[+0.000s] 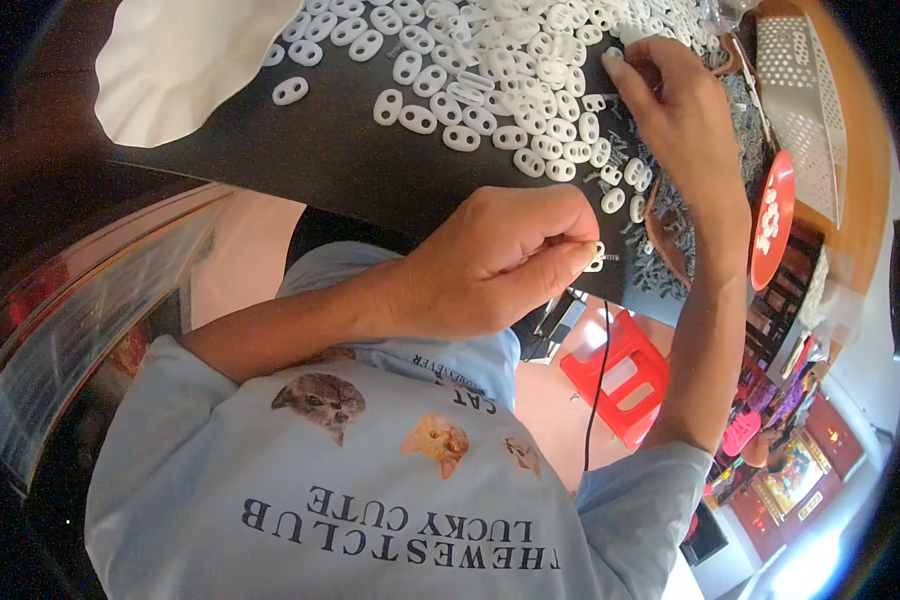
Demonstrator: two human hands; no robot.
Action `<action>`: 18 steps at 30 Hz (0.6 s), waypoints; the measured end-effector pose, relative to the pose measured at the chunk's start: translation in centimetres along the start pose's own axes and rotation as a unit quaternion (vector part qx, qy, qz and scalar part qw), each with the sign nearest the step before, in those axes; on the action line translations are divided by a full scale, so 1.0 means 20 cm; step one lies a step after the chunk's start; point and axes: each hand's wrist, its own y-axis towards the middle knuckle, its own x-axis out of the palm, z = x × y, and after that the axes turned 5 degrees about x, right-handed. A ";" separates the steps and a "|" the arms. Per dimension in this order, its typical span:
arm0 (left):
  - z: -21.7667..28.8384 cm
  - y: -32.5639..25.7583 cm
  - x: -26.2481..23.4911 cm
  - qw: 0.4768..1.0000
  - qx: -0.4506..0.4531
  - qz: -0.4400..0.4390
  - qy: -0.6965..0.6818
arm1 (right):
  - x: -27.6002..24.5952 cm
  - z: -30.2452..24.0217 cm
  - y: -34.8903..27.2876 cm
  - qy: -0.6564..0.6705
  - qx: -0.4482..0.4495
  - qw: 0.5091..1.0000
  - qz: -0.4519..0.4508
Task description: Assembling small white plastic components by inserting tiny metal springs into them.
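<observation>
My left hand point(505, 262) is held in front of my chest at the table's near edge. Its thumb and forefinger pinch a small white two-holed oval plastic piece point(595, 258), mostly covered by the fingertips. Farther off to the right, my right hand point(675, 95) reaches over the edge of a big heap of similar white pieces point(540, 75). Its fingers are curled, with thumb and forefinger close together; what is between them, if anything, I cannot make out. Small grey parts point(665, 255) lie heaped under and beside my right wrist.
A white wavy-edged dish point(170, 75) stands at the far left of the dark tabletop point(300, 150). Right of my right forearm are a red plate point(773, 220) with small white bits and a perforated white basket point(800, 110). A red stool point(620, 380) stands on the floor below.
</observation>
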 end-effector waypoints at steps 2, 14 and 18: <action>0.00 0.00 0.00 1.000 -0.011 0.004 0.003 | 0.02 -0.01 0.01 0.001 0.036 0.999 -0.010; -0.03 -0.02 0.01 1.000 -0.007 0.007 -0.022 | -0.03 -0.07 0.04 0.070 0.087 0.992 -0.061; -0.02 -0.02 0.01 0.998 -0.039 0.001 -0.044 | -0.01 -0.05 0.04 0.084 0.084 0.990 -0.074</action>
